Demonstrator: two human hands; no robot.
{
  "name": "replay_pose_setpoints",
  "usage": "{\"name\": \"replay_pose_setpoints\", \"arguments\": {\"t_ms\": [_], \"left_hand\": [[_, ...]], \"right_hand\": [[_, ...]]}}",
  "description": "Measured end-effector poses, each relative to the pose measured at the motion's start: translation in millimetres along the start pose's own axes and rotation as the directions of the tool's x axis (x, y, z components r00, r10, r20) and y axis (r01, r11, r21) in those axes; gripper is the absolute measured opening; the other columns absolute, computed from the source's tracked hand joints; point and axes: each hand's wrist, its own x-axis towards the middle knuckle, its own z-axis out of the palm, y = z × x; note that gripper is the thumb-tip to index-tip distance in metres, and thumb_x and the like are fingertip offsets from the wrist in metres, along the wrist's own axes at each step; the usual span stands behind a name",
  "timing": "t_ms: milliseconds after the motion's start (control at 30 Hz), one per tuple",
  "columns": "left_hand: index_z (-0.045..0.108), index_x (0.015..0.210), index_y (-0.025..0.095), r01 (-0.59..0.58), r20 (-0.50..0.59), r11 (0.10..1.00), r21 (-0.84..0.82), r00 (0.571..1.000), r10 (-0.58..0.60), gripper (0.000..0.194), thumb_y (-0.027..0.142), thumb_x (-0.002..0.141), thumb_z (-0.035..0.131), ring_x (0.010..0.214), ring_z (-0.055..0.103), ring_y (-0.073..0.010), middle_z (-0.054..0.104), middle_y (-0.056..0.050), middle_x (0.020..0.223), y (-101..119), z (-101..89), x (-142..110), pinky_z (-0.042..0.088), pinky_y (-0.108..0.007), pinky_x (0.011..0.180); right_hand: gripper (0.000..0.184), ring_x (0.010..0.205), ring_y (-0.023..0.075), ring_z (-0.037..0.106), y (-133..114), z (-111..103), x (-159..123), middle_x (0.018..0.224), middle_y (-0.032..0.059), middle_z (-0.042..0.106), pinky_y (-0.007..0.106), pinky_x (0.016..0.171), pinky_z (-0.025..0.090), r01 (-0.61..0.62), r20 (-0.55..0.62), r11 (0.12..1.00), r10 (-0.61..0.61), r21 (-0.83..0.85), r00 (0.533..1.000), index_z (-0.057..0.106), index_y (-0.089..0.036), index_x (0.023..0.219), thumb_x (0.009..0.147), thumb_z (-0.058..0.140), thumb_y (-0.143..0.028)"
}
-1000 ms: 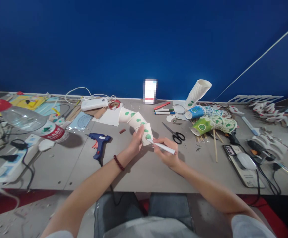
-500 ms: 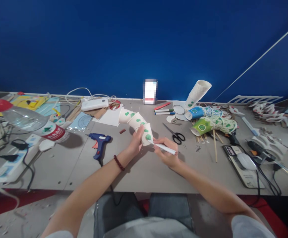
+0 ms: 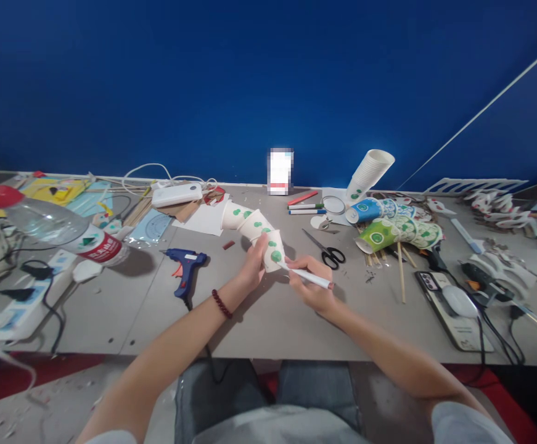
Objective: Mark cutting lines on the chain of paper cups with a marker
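Power strip (image 3: 58,280): on the table's left, black plugs fitted.
Water bottle (image 3: 104,246): clear body, red cap, red-and-white label, just beside the power strip.
Glue gun (image 3: 185,266): blue, lying on its side, nozzle pointing left.
Left hand (image 3: 253,264): fingers closed about the nearest cup of the chain; red beaded bracelet (image 3: 222,304) at the wrist.
Paper cup chain (image 3: 255,226): white with green prints, three cups visible, nested in a curve at the middle of the table, ahead of the person.
Right hand (image 3: 312,287): closed in a writing grip on a marker.
Marker (image 3: 312,279): white, tip at the edge of the nearest cup; contact cannot be confirmed.
Scissors (image 3: 333,256): black handles, lying just beyond the right hand.
Cup stack (image 3: 368,176): white, leaning, near the wall (image 3: 268,74).
Green cup chain (image 3: 400,233): curved, lying beside a blue one.
Smartphone (image 3: 460,333): at right, white mouse (image 3: 460,300) resting on it.
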Motion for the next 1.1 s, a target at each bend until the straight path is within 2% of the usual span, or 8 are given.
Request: {"name": "replay_pose_setpoints", "arguments": {"t_ms": [267, 467, 600, 1100], "left_hand": [[0.059, 0.099, 0.018, 0.004, 0.018, 1.0, 0.009, 1.0, -0.004, 0.062, 0.069, 0.066, 0.071, 0.064, 0.066, -0.0191, 0.068, -0.005, 0.076, 1.3, 0.0, -1.2, 0.053, -0.034, 0.069], [0.06, 0.097, 0.018, 0.016, 0.01, 1.0, -0.005, 1.0, -0.016, 0.057, 0.066, 0.069, 0.071, 0.063, 0.066, -0.0194, 0.069, -0.006, 0.076, 2.2, 0.4, -1.7, 0.053, -0.033, 0.067], [0.06, 0.093, 0.017, 0.011, 0.023, 1.0, 0.005, 1.0, -0.011, 0.054, 0.065, 0.071, 0.071, 0.064, 0.066, -0.0188, 0.069, -0.006, 0.075, 2.6, 0.7, -2.6, 0.053, -0.033, 0.068], [0.061, 0.091, 0.016, 0.019, 0.029, 1.0, 0.002, 0.999, -0.019, 0.056, 0.067, 0.07, 0.07, 0.064, 0.066, -0.0192, 0.067, -0.007, 0.074, 2.1, -0.3, -1.6, 0.053, -0.033, 0.068]], "right_hand": [[0.006, 0.071, 0.0204, 0.076, 0.3, -0.1, 0.0, 0.067, 0.0007, 0.069, 0.027, 0.058, 0.057, -0.009, 0.001, 1.0, 0.009, 0.03, 1.0, 0.06, -0.023, 0.078, 0.082, 0.06, -0.02], [0.006, 0.069, 0.0199, 0.075, 1.2, -0.5, 0.1, 0.067, 0.0004, 0.068, 0.027, 0.057, 0.056, -0.025, 0.007, 0.999, 0.025, 0.033, 1.0, 0.06, -0.023, 0.077, 0.083, 0.059, -0.021], [0.007, 0.063, 0.0178, 0.072, 0.9, -1.0, 0.8, 0.065, -0.0002, 0.067, 0.027, 0.055, 0.055, -0.016, -0.006, 1.0, 0.017, 0.023, 1.0, 0.059, -0.023, 0.076, 0.082, 0.058, -0.02], [0.007, 0.059, 0.0169, 0.068, -0.2, -0.5, 2.1, 0.062, -0.0002, 0.067, 0.026, 0.052, 0.051, -0.053, -0.027, 0.998, 0.053, 0.018, 0.998, 0.058, -0.023, 0.074, 0.08, 0.056, -0.02]]}}
